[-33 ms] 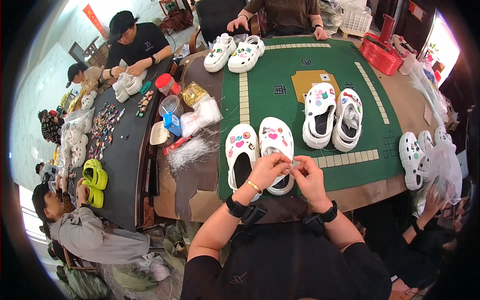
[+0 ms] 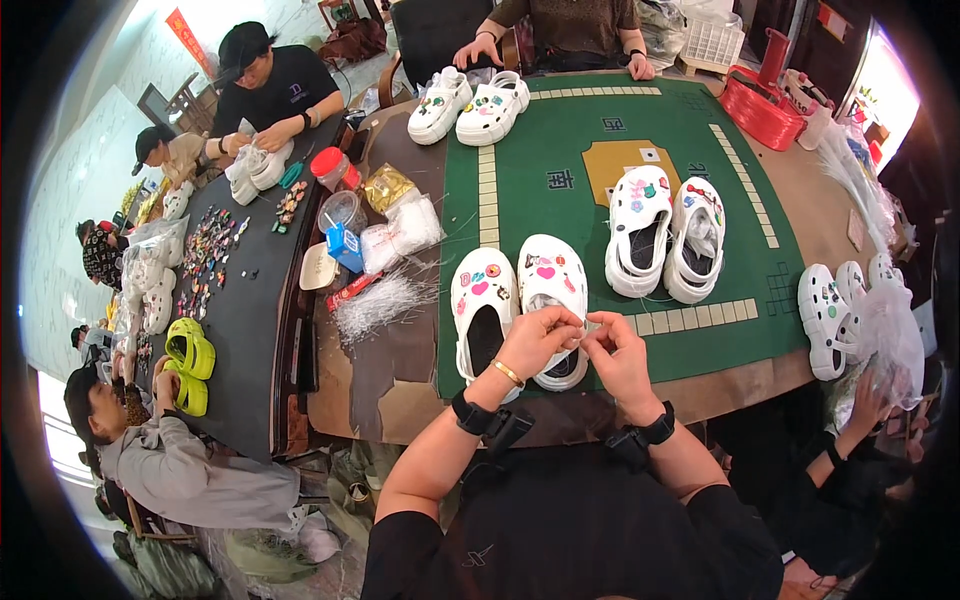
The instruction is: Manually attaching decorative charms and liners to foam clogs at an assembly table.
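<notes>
Left hand (image 2: 538, 340) and right hand (image 2: 618, 352) pinch something tiny, too small to identify, over the white clog (image 2: 553, 290) at twelve o'clock.

On the tabletop left of the green mat stand a small blue carton (image 2: 345, 247), a crinkled gold foil packet (image 2: 386, 186) and clear plastic bags of white pieces (image 2: 402, 232), while a red banner sign (image 2: 187, 29) hangs on the far wall.
</notes>
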Tool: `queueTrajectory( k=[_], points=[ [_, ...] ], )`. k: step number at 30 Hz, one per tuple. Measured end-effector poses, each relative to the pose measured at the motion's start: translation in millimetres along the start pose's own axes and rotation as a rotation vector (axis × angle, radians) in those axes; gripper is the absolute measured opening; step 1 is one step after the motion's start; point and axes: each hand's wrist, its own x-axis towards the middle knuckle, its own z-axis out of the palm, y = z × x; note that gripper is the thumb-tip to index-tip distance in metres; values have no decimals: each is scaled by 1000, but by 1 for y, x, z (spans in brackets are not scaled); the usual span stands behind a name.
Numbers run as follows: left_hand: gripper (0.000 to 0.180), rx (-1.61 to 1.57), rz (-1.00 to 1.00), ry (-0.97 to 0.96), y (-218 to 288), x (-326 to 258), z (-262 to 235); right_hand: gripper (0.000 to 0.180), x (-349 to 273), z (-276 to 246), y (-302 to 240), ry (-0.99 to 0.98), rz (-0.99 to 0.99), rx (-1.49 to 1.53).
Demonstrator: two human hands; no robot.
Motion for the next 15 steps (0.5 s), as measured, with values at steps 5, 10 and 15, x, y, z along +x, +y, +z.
queueTrajectory(
  k=[5,10,15],
  points=[
    [16,-15,-19,-18,0,0,0,29,0,0,1,-5,1,-1],
    [14,-71,-1,8,-2,0,2,30,1,0,2,-6,-6,-18],
    [14,-78,10,-3,-1,-1,2,30,1,0,1,-6,-5,-16]
  ],
)
